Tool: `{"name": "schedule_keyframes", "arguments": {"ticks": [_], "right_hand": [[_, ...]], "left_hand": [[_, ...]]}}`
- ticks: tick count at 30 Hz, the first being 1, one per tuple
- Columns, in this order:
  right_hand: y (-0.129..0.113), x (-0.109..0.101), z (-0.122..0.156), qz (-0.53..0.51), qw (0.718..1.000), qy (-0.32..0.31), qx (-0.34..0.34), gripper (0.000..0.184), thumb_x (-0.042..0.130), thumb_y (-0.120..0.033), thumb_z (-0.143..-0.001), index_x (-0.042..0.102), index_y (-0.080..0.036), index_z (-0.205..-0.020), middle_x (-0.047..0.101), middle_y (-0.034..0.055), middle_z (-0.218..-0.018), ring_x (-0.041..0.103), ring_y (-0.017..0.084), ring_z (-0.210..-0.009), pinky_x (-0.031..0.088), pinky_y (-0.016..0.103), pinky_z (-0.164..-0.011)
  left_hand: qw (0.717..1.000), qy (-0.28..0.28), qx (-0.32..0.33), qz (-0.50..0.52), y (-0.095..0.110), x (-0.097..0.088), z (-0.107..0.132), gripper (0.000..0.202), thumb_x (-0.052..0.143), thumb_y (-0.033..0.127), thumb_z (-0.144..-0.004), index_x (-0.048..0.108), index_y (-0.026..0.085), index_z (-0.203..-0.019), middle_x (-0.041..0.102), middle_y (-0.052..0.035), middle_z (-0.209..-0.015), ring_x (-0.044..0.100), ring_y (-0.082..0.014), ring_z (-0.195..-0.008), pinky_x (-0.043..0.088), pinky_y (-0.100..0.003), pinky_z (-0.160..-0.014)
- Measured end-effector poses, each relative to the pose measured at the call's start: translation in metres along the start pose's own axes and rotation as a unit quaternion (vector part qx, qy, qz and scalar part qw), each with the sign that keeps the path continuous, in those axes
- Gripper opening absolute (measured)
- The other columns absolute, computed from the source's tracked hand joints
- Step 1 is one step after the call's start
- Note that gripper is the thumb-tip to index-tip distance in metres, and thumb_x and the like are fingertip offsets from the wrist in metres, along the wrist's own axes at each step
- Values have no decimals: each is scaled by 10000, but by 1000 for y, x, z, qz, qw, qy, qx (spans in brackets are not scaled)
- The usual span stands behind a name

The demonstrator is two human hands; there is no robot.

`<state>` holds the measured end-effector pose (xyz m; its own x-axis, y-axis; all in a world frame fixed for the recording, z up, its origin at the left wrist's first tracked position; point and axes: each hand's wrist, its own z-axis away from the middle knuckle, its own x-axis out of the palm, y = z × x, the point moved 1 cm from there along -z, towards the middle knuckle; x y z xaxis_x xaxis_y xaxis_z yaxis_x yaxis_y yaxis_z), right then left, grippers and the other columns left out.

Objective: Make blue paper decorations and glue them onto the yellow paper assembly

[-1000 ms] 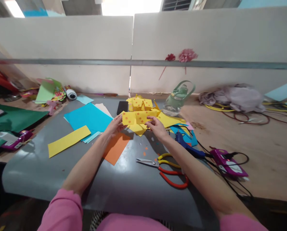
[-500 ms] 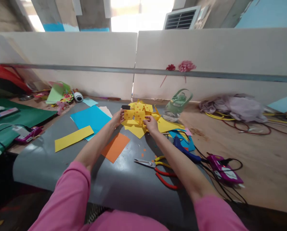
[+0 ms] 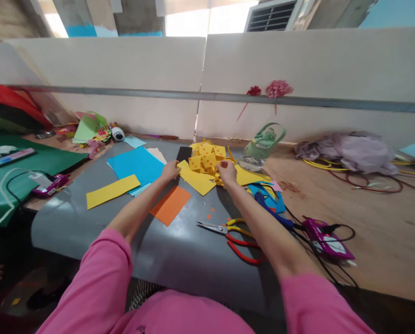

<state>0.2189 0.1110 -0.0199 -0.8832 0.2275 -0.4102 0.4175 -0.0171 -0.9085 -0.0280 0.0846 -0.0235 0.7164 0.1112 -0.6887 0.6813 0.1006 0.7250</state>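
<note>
Between left hand (image 3: 171, 170) and right hand (image 3: 228, 171): spotted yellow paper (image 3: 208, 161).
Both grips: fingers bent; if grasping, I cannot tell.

We're on a head cam looking forward and down, fairly near the left hand (image 3: 171, 171) and right hand (image 3: 228, 172), white partition (image 3: 124, 64) straight ahead

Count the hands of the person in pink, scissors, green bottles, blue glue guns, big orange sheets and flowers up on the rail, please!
Hands: 2 (left hand, right hand)
Scissors: 1 pair
Green bottle: 1
Blue glue gun: 1
Orange sheet: 1
Flowers: 2 (red flower, pink flower)
Total: 8
</note>
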Motion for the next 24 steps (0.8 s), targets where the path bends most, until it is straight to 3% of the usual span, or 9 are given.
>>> {"name": "schedule_keyframes", "arguments": {"ticks": [3, 5, 7, 11, 15, 19, 24], "right_hand": [[-5, -27, 23, 32, 999, -31, -22, 367, 626, -377, -968, 605, -175, -1275, 633, 97, -1271, 653, 225, -1064, 573, 440, -891], [-8, -47, 45, 48, 994, -86, -38, 204, 589, -339, -954, 669, -176, -1046, 704, 58, -1040, 660, 171, -865, 557, 318, -762], [-9, -63, 69, 64, 985, -151, -54, 177, 585, -351, -909, 650, -196, -854, 681, 12, -796, 606, 138, -677, 499, 262, -634], [-7, -71, 109, 98, 964, -233, -84, 305, 492, -430, -901, 523, -230, -673, 540, -32, -574, 487, 127, -522, 397, 262, -532], [-12, -57, 132, 135, 949, -261, -112, 423, 408, -502, -931, 440, -245, -597, 469, -32, -521, 437, 138, -507, 340, 278, -531], [-23, -42, 145, 152, 936, -287, -135, 364, 431, -466, -924, 479, -250, -635, 526, -27, -537, 480, 149, -530, 348, 278, -562], [-26, -37, 155, 165, 909, -344, -170, 331, 450, -471, -918, 535, -243, -694, 614, -11, -620, 542, 155, -581, 385, 274, -583]], "left_hand": [[998, -6, 18, -55, -20, -21, 3, 363, 607, 379, -967, 604, 190, -1277, 615, -108, -1306, 637, -230, -1103, 563, -448, -930], [996, -8, 20, -83, -40, -39, 9, 348, 597, 378, -972, 609, 199, -1270, 613, -106, -1311, 636, -226, -1102, 563, -442, -933], [994, -11, 22, -108, -60, -58, 19, 346, 609, 379, -965, 617, 197, -1259, 618, -110, -1305, 635, -229, -1105, 561, -444, -937], [985, -26, 31, -170, -85, -82, 42, 430, 855, 386, -715, 703, 175, -1057, 687, -136, -1175, 600, -354, -1179, 489, -415, -988], [976, -26, 56, -210, -88, -86, 58, 421, 811, 441, -736, 700, 205, -1067, 690, -145, -1180, 592, -355, -1170, 458, -356, -947], [967, -25, 77, -242, -79, -79, 64, 333, 737, 447, -804, 712, 188, -1013, 688, -161, -1123, 613, -350, -1118, 448, -358, -910], [964, -6, 87, -252, -68, -66, 66, 191, 603, 279, -897, 722, 134, -938, 681, -215, -1106, 614, -363, -1123, 426, -399, -939]]}}
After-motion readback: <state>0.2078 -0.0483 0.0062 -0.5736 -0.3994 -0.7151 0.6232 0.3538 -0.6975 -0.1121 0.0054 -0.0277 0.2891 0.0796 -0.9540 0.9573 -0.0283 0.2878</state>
